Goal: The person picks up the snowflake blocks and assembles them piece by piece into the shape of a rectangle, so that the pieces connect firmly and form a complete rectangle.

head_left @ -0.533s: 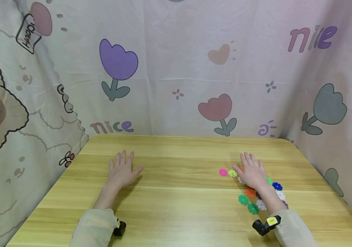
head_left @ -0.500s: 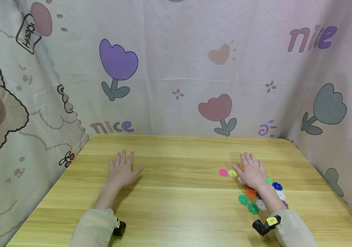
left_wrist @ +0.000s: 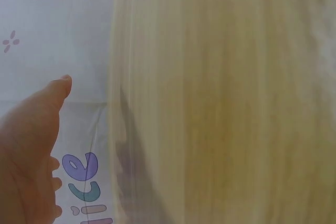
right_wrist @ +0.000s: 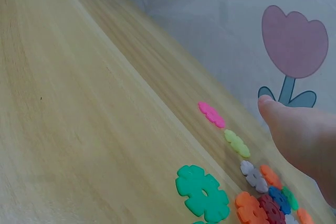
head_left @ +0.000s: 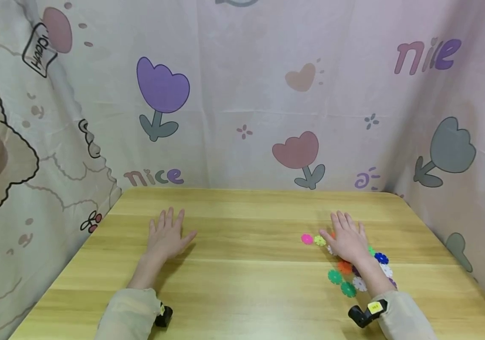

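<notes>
My left hand (head_left: 168,238) is held flat over the left side of the wooden table, fingers straight and thumb spread, with nothing in it. On the right, my right hand (head_left: 348,239) stretches out palm down above several flower-shaped plastic discs, hiding some of them. At the group's left end lie a pink disc (head_left: 307,239) and a yellow disc (head_left: 320,241). Nearer me are an orange disc (head_left: 345,267) and a green disc (right_wrist: 202,193). A dark blue disc (head_left: 381,258) shows right of the wrist. In the right wrist view the thumb (right_wrist: 294,129) stays above the discs.
The wooden table (head_left: 242,293) reaches back to a printed curtain (head_left: 234,85), which also hangs along both sides. Black cameras are strapped at both wrists, the right camera (head_left: 363,315) near the front of the discs.
Both hands keep their places and the discs lie as before. The whole head view has shifted down very slightly.
</notes>
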